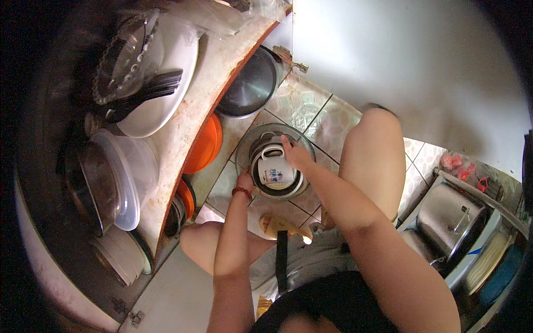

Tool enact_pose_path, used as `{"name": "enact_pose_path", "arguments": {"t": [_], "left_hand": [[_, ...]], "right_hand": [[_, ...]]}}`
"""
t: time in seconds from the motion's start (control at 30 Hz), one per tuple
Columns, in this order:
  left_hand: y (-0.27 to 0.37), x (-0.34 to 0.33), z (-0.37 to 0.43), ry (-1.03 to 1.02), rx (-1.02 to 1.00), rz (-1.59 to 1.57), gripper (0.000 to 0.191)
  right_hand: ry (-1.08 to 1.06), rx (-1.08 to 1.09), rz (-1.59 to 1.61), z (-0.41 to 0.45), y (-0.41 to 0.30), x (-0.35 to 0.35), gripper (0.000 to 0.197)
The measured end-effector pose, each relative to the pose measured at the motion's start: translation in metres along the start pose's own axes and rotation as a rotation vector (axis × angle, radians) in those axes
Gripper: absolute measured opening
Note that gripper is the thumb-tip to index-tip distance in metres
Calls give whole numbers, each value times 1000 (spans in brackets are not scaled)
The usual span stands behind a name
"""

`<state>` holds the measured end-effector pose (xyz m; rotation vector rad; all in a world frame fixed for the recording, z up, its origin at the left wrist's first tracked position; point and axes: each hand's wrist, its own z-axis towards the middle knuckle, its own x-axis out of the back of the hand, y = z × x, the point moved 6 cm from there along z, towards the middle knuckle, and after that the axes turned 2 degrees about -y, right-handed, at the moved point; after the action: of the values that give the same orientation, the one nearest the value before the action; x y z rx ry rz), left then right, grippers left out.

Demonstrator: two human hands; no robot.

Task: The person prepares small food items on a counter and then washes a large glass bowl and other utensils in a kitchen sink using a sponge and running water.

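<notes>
A wide clear glass bowl (240,146) stands on the floor before me with several smaller bowls (299,183) nested inside it. On top of them a white ceramic mug (272,168) bears coloured printing and lies on its side, its handle toward the far side. My left hand (245,182), with a red beaded bracelet at the wrist, grips the near left side of the nest; its fingertips are hidden. My right hand (297,156) holds the right side, one finger stretched along the inner rim beside the mug.
A low cupboard shelf (183,120) at left carries a white oval plate (189,83), black forks (160,85) and plastic tubs (137,158). Below it stand a dark pan (250,85) and an orange bowl (208,145). An open cupboard door (395,54) and a steel pot (447,216) flank my right.
</notes>
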<state>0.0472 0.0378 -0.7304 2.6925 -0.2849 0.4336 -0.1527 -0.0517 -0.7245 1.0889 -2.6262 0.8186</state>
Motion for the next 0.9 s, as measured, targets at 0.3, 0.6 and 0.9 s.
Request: {"name": "enact_pose_path", "arguments": {"t": [0.3,0.6,0.9], "left_hand": [[90,39,-102,47,-302,163,33],[151,95,-104,221,-475,148,35],[199,146,-44,979,-976,545,36]], "right_hand": [[-29,100,-38,-56,-45,43,78],[-25,351,-114,-79,-135,120,65],[58,498,-45,-1,-231,141,54]]}}
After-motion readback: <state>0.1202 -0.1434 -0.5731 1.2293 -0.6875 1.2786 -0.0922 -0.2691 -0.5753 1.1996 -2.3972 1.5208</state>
